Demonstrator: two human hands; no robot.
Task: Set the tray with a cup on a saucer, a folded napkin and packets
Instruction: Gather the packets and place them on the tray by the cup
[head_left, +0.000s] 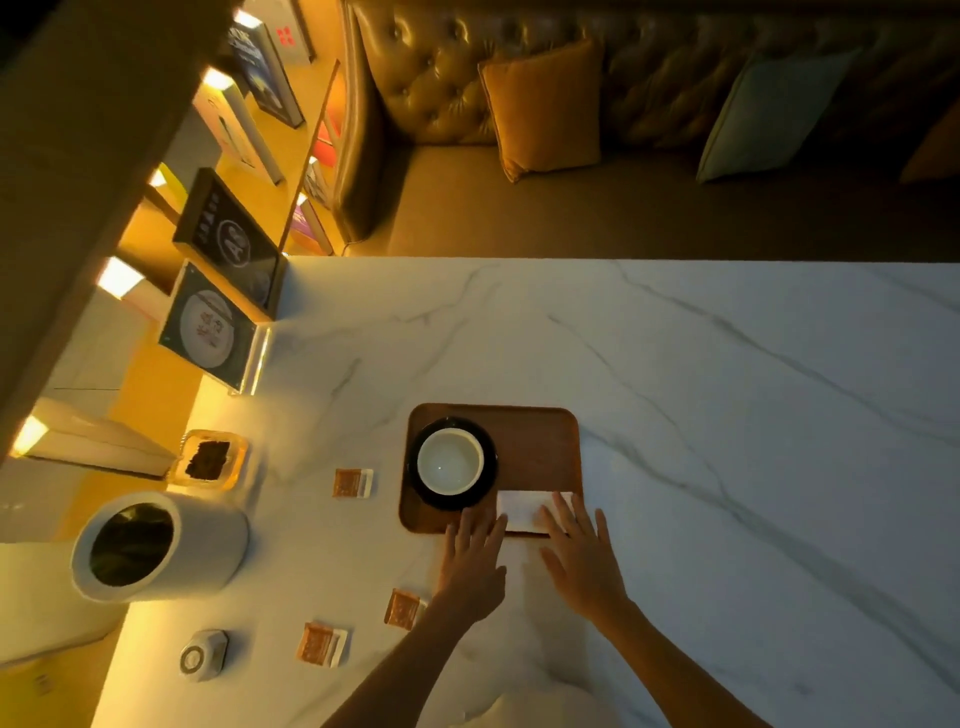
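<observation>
Three packets (352, 482) lie apparently clear beside tray (540, 441).

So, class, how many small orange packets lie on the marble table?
3: one orange packet left of the wooden tray, one by the left wrist, one nearest the camera. None visibly hidden.

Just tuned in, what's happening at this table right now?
A person is setting a brown wooden tray on a white marble table. A white cup already sits on a black saucer on the tray. Both hands, left and right, lie flat at a white folded napkin on the tray's near edge. Three orange packets are still on the table.
</observation>
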